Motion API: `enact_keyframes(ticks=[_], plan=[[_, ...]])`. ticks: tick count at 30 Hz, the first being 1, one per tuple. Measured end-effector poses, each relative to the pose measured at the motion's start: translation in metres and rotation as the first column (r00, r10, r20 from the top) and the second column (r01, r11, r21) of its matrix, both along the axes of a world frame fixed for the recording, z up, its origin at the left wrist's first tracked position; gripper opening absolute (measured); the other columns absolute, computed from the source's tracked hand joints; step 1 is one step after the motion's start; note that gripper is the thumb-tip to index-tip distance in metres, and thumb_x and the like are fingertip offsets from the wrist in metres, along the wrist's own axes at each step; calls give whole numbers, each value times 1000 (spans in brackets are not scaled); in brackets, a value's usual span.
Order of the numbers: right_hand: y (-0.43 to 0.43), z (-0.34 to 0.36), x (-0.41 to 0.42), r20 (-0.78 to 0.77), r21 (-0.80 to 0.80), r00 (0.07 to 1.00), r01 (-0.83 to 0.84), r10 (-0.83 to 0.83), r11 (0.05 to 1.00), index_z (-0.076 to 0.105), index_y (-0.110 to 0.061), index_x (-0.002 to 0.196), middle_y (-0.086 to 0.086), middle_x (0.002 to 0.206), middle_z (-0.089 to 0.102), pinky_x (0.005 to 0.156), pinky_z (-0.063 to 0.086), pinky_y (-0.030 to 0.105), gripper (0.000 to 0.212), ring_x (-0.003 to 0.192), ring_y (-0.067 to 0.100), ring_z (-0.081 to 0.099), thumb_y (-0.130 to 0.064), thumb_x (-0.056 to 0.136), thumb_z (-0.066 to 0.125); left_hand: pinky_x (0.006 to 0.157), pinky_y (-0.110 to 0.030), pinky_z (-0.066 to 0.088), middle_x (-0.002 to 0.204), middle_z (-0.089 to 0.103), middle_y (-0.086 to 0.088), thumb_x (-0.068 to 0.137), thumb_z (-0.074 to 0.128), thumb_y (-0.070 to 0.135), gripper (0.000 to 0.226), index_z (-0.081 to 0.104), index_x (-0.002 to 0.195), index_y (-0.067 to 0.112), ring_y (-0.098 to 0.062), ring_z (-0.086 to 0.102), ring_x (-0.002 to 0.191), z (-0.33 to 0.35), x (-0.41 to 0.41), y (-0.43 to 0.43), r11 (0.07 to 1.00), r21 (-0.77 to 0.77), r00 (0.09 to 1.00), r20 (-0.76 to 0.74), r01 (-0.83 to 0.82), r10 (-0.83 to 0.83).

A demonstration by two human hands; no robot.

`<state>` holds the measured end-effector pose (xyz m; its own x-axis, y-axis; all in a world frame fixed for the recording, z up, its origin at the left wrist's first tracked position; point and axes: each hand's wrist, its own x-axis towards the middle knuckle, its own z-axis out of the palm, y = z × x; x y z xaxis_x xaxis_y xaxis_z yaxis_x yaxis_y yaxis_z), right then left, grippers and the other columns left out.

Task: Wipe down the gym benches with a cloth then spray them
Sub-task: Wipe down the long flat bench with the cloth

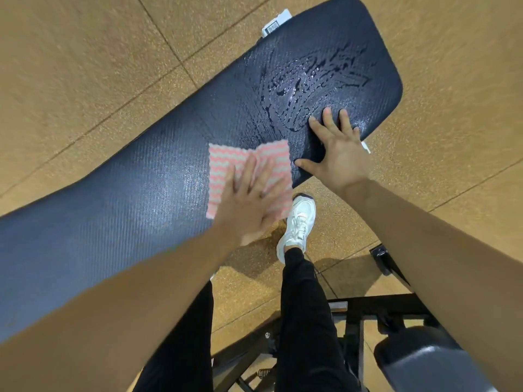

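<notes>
Wiping step | our left hand (252, 202), fingers spread, presses pink zigzag cloth (226, 162) mid bench pad (127, 210) | right hand (338, 154) splayed flat near pad's end | next we likely sweep through the wet patch (308, 86) there

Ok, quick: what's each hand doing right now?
Left hand: open, flat, pressing the cloth on the bench.
Right hand: open, flat on the bench, holding nothing.
</notes>
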<state>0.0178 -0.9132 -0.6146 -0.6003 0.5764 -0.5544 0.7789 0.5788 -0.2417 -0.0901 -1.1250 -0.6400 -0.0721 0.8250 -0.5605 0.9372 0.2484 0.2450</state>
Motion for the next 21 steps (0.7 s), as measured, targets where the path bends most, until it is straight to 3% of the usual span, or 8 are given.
enact_keyframes(ticks=[2,7,10,14,17,21], plan=[[-1,-1,2,-17,4,1000,-6,6,1000,26,-31,159,-1,170,12,126,10,54,89,157,29,0,-62,86,67,119,-63,-18,165,-35,-6,103,15,64,71,-27,156,40,-39,-39,146,-1,8,-7,1000,23,1000,3,5,-5],[0,-2,6,-78,28,997,-3,5,1000,36,-29,156,-3,168,22,125,19,52,79,157,27,8,-55,89,68,121,-67,-7,172,-13,-1,104,26,66,69,-5,161,44,-44,-16,154,-11,-24,15,989,138,999,-15,41,-40],[10,-1,17,-186,44,982,35,-26,998,52,-24,147,-6,161,39,118,37,44,59,153,19,25,-43,93,68,118,-69,-12,171,-18,0,103,27,63,69,-6,161,45,-44,-19,154,-12,-50,55,987,127,994,-38,-95,101],[34,4,35,-267,46,960,97,-81,994,60,-16,140,1,154,49,118,31,31,51,140,23,45,-35,94,70,116,-71,-13,169,-25,1,102,20,62,68,-14,159,46,-40,-23,154,-15,-83,113,945,99,942,-101,-312,321],[58,6,43,-220,85,965,165,-142,983,52,-19,147,2,161,38,122,30,40,63,147,26,34,-43,92,70,116,-73,-9,169,-24,-1,102,18,63,68,-15,158,46,-40,-22,154,-16,-96,144,912,85,905,-115,-402,410],[85,5,48,-106,78,979,182,-174,980,30,-25,158,1,170,13,127,11,40,86,157,23,8,-56,88,69,117,-74,-6,170,-21,-8,104,17,61,68,-13,161,39,-43,-18,154,-17,-84,152,897,109,891,-119,-428,439]])
